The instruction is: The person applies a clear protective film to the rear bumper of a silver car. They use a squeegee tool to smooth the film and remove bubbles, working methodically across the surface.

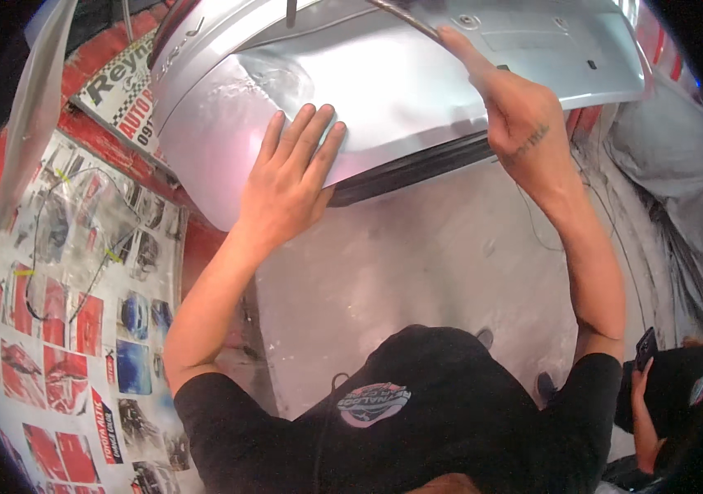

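Beside a photo banner (133,321), the left hand (287,185) lies spread on a silver car panel (384,99) that the right hand (526,123), clenching a metal rod (407,18), could scratch by slipping.

Cannot see the far end of the slim grey metal rod (407,19), cut off by the top edge, nor the part covered by the bare right hand (524,119). Cannot follow the curved silver car panel (393,99) past that edge.

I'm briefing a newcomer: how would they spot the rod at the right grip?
Find the silver car panel, then the right grip overlapping it. The thin metallic rod runs from there toward the top edge. Unlike the dark upright bar to its left, it slants.
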Available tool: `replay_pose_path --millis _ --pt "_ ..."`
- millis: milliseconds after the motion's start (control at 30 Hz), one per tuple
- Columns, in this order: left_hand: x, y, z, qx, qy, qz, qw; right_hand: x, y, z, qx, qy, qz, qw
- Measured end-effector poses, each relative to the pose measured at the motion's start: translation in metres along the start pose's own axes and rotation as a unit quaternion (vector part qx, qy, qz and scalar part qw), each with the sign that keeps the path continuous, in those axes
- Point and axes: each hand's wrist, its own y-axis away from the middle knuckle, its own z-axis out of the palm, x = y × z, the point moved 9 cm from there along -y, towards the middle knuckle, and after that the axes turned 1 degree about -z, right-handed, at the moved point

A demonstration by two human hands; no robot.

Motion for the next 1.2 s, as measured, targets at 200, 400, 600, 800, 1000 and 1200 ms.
replay_pose_path --millis 200,400,600,800,1000,1200 --pt "-0.002 0.003 -0.001 -0.012 0.003 -0.008 1.000 0.007 -0.002 0.017 -0.062 0.060 -0.022 0.996" --pt "-0.001 0.002 -0.003 -0.010 0.016 -0.011 1.000 0.009 0.004 0.019 -0.063 0.054 -0.042 0.996" --pt "-0.003 0.000 -0.005 -0.004 0.016 -0.010 1.000 0.018 0.005 0.021 -0.106 0.037 -0.018 0.993" --pt "-0.006 0.001 -0.004 -0.013 0.008 -0.025 1.000 0.029 -0.002 0.015 -0.037 -0.037 -0.029 0.998" --pt "-0.006 0.001 -0.006 -0.013 0.011 -0.032 0.999 0.028 -0.011 0.018 -0.027 -0.021 -0.055 0.998" --pt "-0.007 0.005 -0.006 -0.006 0.011 -0.028 1.000 0.029 -0.015 0.021 -0.052 0.013 -0.081 0.995"
